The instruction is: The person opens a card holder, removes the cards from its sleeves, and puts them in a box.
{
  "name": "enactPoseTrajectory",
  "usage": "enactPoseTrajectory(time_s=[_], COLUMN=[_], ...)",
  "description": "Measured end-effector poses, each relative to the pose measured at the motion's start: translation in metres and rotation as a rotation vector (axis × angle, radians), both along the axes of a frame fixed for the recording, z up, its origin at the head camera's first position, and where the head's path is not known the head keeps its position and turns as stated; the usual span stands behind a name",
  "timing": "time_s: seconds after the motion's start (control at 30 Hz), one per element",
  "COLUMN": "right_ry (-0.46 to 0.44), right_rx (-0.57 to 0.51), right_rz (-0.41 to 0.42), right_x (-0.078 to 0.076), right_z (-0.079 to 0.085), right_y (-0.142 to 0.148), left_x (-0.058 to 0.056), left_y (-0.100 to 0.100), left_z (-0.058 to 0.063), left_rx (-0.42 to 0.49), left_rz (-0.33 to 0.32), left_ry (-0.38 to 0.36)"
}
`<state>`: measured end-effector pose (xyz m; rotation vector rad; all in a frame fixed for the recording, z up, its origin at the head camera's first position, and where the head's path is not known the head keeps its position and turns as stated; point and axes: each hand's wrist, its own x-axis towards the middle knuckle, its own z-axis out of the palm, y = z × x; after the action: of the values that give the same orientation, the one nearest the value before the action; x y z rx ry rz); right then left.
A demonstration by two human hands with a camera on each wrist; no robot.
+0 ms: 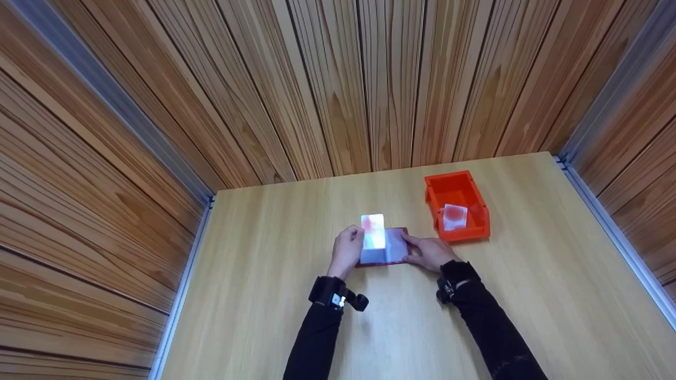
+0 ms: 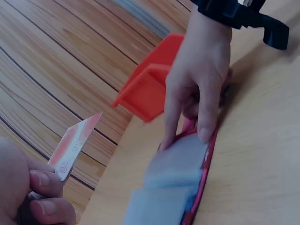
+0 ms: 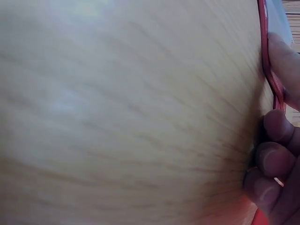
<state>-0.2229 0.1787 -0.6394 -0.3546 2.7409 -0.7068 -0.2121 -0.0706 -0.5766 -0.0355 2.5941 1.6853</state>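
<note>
My left hand point(image 1: 347, 247) pinches a card point(image 1: 373, 228) by its edge. In the left wrist view the card point(image 2: 74, 145) stands tilted up, white with reddish-orange patches and small print. Below it lies an open card holder point(image 1: 397, 244) with a dark red cover and clear plastic sleeves. My right hand point(image 1: 430, 253) grips the holder's right side. Its thumb and a finger lie spread over the sleeve point(image 2: 176, 161), while the other fingers curl at the cover's edge. In the right wrist view the red cover edge point(image 3: 265, 51) runs beside the fingers.
An orange-red open bin point(image 1: 483, 232) stands on the table just beyond my right hand. Inside it lies a white card point(image 1: 455, 216) with a red circle. Wood-plank walls point(image 1: 338, 95) close off the table's back and sides.
</note>
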Motion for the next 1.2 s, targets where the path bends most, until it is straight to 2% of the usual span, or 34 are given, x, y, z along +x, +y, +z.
enactPoseTrajectory(time_s=[0.33, 0.5, 0.63, 0.73, 0.87, 1.0, 1.2], right_ry=[-0.028, -0.024, -0.032, -0.05, -0.135, -0.241, -0.321], right_rx=[-0.033, -0.084, -0.254, -0.457, -0.686, -0.822, -0.916], right_rz=[-0.003, -0.05, -0.123, -0.24, -0.358, -0.401, -0.399], right_x=[-0.001, 0.0, 0.001, 0.0, 0.001, 0.003, 0.007], right_z=[0.005, 0.011, 0.023, 0.033, 0.044, 0.047, 0.044], right_y=[0.004, 0.0, -0.017, -0.03, -0.043, -0.053, -0.063], left_x=[0.003, 0.0, -0.002, -0.003, -0.003, -0.003, -0.003], left_y=[0.007, 0.007, 0.006, 0.007, 0.01, 0.014, 0.022], left_z=[-0.003, -0.002, -0.001, -0.001, -0.002, -0.004, -0.006], left_rx=[0.026, 0.026, -0.013, -0.031, -0.042, -0.054, -0.08], left_rz=[0.0, -0.003, 0.025, 0.033, 0.031, 0.032, 0.035], left_ry=[-0.026, -0.024, -0.017, -0.009, 0.0, -0.002, -0.018])
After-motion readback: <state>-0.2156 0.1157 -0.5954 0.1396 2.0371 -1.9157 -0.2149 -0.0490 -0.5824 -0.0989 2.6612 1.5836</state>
